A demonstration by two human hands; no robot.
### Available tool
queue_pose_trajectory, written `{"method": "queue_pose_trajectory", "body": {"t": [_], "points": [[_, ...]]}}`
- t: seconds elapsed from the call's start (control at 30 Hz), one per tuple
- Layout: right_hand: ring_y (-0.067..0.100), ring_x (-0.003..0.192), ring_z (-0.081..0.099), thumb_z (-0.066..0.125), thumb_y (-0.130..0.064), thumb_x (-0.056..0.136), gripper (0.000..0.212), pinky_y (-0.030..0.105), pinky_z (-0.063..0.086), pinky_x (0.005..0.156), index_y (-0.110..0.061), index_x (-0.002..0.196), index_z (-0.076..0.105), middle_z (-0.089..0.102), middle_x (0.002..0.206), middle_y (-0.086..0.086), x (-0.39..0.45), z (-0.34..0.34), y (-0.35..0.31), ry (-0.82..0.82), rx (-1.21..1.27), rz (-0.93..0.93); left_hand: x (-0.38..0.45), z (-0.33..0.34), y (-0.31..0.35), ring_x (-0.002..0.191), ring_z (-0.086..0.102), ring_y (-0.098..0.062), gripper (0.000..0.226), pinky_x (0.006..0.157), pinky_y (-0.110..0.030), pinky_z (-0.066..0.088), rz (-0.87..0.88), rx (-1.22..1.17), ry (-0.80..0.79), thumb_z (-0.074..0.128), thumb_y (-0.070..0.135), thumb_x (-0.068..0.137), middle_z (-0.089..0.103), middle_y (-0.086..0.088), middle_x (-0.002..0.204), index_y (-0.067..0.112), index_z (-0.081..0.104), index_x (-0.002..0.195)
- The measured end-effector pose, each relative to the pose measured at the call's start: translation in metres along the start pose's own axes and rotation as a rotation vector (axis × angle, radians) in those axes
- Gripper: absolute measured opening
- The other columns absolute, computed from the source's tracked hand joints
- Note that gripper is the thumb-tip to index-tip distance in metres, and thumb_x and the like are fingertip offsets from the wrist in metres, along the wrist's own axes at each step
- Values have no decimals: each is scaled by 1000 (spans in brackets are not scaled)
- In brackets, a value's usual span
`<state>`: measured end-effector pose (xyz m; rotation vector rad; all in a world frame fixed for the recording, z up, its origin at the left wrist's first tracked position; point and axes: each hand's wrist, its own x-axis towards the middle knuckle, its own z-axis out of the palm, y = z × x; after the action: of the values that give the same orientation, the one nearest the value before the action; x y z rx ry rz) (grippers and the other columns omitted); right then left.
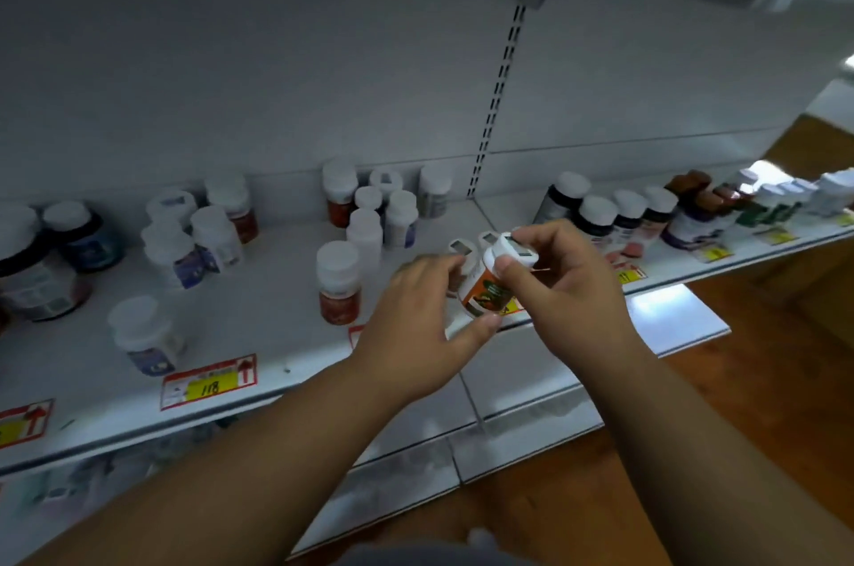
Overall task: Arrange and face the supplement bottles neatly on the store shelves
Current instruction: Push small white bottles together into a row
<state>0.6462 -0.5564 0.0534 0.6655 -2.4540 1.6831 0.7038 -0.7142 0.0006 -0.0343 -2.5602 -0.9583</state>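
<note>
The right hand (561, 283) is pinching the white cap of an orange-labelled supplement bottle (491, 283), thumb on the near side of the cap and fingers curled over the top, so the bottle is hanging tilted just above the front lip of the shelf (259, 320). The left hand (416, 325) is cupping the same bottle from its left, with the thumb reaching under the base and the fingers curled round toward a second white-capped bottle (462, 253) just behind it; whether those fingers are actually gripping that second bottle cannot be told. A third cap is peeking out just behind the orange-labelled bottle as well.

To the left of the orange-labelled bottle, a red-labelled bottle (338, 283) is standing upright near the shelf lip, and farther left loose clusters of white bottles are sitting unevenly, some well back from the edge. To its right, a row of dark bottles (600, 214) is running along the shelf.

The step in hand looks like turning this bottle label-forward and setting it down. Doing it well probably means rotating by the cap while the left thumb is steadying the base, then lowering it upright, square to the lip, in line with the red-labelled bottle, label facing out above the yellow price tag (208, 382).
</note>
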Motion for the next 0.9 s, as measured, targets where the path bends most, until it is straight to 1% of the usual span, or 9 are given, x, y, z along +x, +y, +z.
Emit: {"method": "queue_pose_trajectory", "body": {"t": [0.07, 0.17, 0.27, 0.33, 0.47, 0.57, 0.63, 0.77, 0.9], "points": [[6, 80, 66, 74, -33, 81, 17, 29, 56, 72, -33, 90, 60, 67, 87, -10, 25, -16, 16, -43, -29, -4, 16, 21, 6, 117, 46, -11, 71, 93, -25, 38, -72, 16, 39, 57, 63, 79, 50, 4, 129, 24, 41, 136], [-1, 73, 62, 75, -38, 77, 19, 13, 49, 62, -35, 85, 58, 65, 83, -12, 69, -32, 30, -70, -60, -76, 38, 43, 15, 118, 45, -17, 64, 96, -29, 38, -145, 102, 107, 56, 57, 84, 52, -1, 129, 20, 45, 135], [2, 72, 63, 75, -38, 76, 20, 17, 51, 60, -39, 81, 55, 65, 82, -11, 103, -31, 42, -155, -72, -120, 51, 57, 19, 113, 49, -25, 51, 92, -32, 38, -222, 182, 225, 57, 45, 89, 57, -8, 121, 13, 51, 129], [1, 73, 60, 75, -38, 77, 22, 15, 49, 60, -40, 80, 53, 63, 82, -12, 121, -24, 50, -194, -103, -150, 55, 62, 20, 110, 51, -29, 50, 91, -37, 42, -261, 232, 278, 54, 42, 89, 58, -12, 118, 9, 54, 126], [-7, 76, 55, 71, -34, 80, 19, 5, 38, 58, -35, 87, 53, 59, 85, -17, 157, -3, 61, -320, -222, -230, 59, 66, 12, 98, 58, -34, 39, 84, -40, 48, -149, 425, 219, 52, 31, 86, 62, -12, 110, 6, 65, 113], [7, 92, 59, 67, -26, 83, 26, 19, 43, 75, -30, 106, 58, 63, 107, -8, 175, 17, 68, -451, -281, -264, 61, 68, -5, 87, 60, -35, 21, 75, -41, 50, 7, 509, 207, 60, 14, 83, 66, -12, 99, 5, 70, 99], [14, 102, 58, 67, -23, 82, 32, 23, 41, 82, -27, 113, 61, 63, 117, -2, 182, 30, 73, -549, -351, -243, 62, 67, -12, 84, 60, -34, 19, 71, -41, 50, 54, 530, 196, 63, 8, 79, 67, -12, 95, 4, 71, 96], [15, 105, 57, 71, -21, 79, 32, 26, 43, 85, -24, 110, 65, 64, 115, -3, 189, 45, 80, -785, -512, -248, 65, 66, -19, 80, 58, -33, 25, 70, -41, 50, 76, 519, 160, 63, 2, 74, 66, -12, 90, 4, 71, 97], [14, 101, 59, 74, -23, 79, 29, 32, 49, 87, -24, 107, 67, 64, 110, -5, 190, 52, 82, -852, -501, -200, 67, 60, -19, 82, 59, -35, 21, 71, -42, 50, 74, 471, 130, 65, 9, 78, 65, -15, 93, 3, 71, 97]]}}
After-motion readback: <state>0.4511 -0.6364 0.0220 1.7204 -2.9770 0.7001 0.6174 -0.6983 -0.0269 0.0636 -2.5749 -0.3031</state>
